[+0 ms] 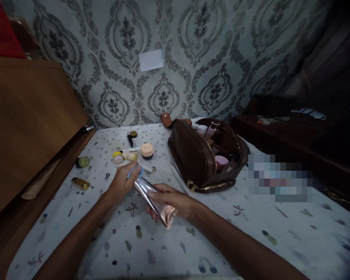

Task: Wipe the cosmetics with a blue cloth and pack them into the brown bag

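A shiny silver squeeze tube (156,200) with a pinkish crimped end lies slanted in my right hand (173,198), whose fingers wrap around its middle. My left hand (124,181) closes over the tube's upper end, pressing a light blue piece (134,172) there. Whether that piece is a cap or a soft cloth I cannot make out. Just beyond my left hand stand a peach jar with a dark base (147,151), a yellow-lidded jar (118,157) and small pale yellow pots (128,156). A white stick-like item (146,168) lies beside the fingers.
To the right, an unzipped brown cosmetic bag (189,155) holds several bottles and jars. A gold tube (81,182) and a green round item (83,161) lie at left, near a wooden cabinet (32,128). Patterned cloth (151,252) covers the surface; a papered wall (163,89) stands behind.
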Available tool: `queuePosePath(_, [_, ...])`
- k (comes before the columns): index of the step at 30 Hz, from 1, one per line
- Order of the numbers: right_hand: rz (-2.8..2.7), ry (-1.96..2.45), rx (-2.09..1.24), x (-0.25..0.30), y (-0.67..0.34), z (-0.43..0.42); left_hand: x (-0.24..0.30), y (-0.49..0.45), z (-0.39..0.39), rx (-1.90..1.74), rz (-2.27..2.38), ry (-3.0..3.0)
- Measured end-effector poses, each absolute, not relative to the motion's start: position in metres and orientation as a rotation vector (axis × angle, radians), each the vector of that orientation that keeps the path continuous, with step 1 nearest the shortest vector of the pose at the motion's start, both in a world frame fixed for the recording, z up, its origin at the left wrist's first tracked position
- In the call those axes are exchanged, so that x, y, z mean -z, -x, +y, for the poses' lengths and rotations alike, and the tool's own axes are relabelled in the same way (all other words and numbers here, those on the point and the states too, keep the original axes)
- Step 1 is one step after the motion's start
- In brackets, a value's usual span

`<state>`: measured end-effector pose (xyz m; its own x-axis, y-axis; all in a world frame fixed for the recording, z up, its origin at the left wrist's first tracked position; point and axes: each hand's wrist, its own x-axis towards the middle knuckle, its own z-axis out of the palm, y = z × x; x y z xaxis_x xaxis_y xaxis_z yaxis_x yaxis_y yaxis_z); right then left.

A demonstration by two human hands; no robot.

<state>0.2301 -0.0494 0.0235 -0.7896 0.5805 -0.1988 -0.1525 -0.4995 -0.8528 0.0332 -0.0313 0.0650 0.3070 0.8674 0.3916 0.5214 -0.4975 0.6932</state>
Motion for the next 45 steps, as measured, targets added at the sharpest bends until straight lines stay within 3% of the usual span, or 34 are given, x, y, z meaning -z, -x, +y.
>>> queuePosePath(7, [-1.491,0.757,-2.127,-0.023,-0.232,-0.048,-0.062,-0.034,-0.032,-0.989,1.338,-1.991])
queuePosePath(17, [-1.152,0.775,-2.066,-0.027,-0.228,-0.044,-0.049,0.011,-0.016,-1.130,1.692,-1.823])
queuePosePath(28, [-1.165,0.760,-2.118,-0.019,-0.225,-0.046,-0.051,0.004,-0.011,-1.389,1.172,-0.791])
queuePosePath(32, [-1.183,0.791,-2.125,-0.020,-0.225,-0.046,-0.050,0.003,-0.018,-1.390,1.051,-1.112])
queuePosePath(37, [-1.242,0.794,-2.212,-0.024,-0.229,-0.048,-0.047,-0.007,-0.033,-1.141,1.082,-1.818])
queuePosePath(45, [-1.426,0.719,-2.247,-0.020,-0.229,-0.050,-0.047,-0.021,-0.043,-0.931,1.188,-2.054])
